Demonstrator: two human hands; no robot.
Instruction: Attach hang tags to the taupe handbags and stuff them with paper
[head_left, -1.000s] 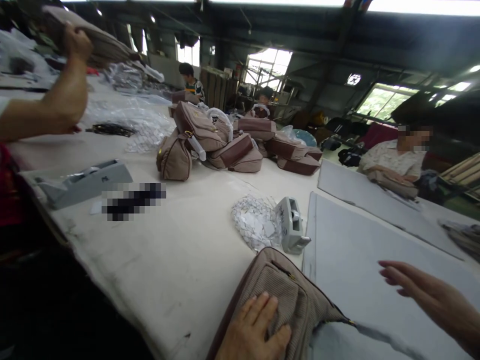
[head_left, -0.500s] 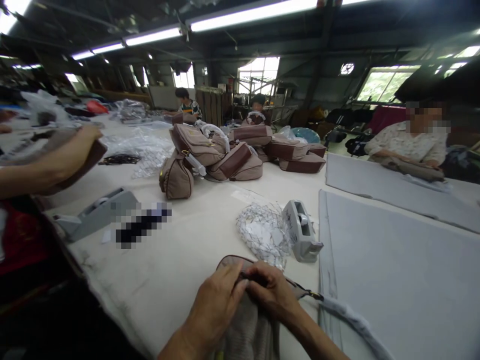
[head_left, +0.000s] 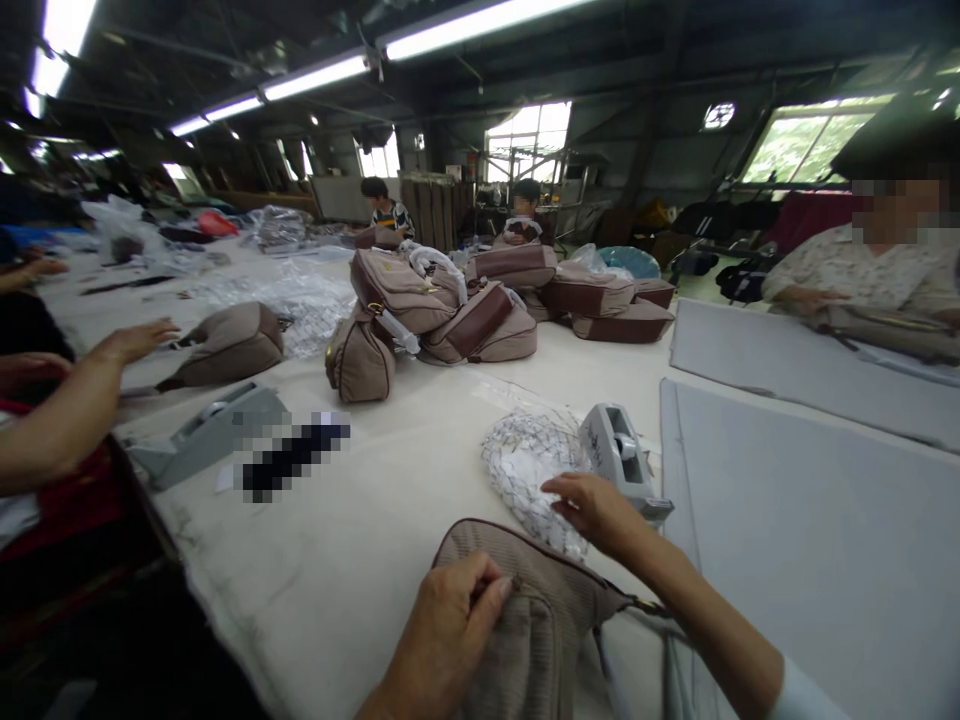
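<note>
A brown ribbed fabric handbag [head_left: 517, 650] with dark piping lies in front of me on the white table. My left hand [head_left: 454, 615] is closed on the handbag near its pocket edge, thumb against the fingers; whether it also pinches a small part there is hidden. My right hand [head_left: 600, 510] is off the bag, fingers stretched out and holding nothing. It hovers over a round bundle of clear plastic with dark lines [head_left: 525, 470]. Just behind it stands a grey tape dispenser [head_left: 619, 450]. The bag's strap passes beneath my right forearm.
Similar brown handbags [head_left: 442, 310] are piled mid-table. Grey sheets [head_left: 810, 520] cover the right side. Another tape dispenser [head_left: 225, 430] stands at the left, near a co-worker's hand [head_left: 139, 340] and a loose bag [head_left: 232, 345]. More people sit around the table.
My right hand has left the handbag and moved up and right to the plastic bundle. My left hand stays on the bag. At the left, the co-worker's bag now lies on the table.
</note>
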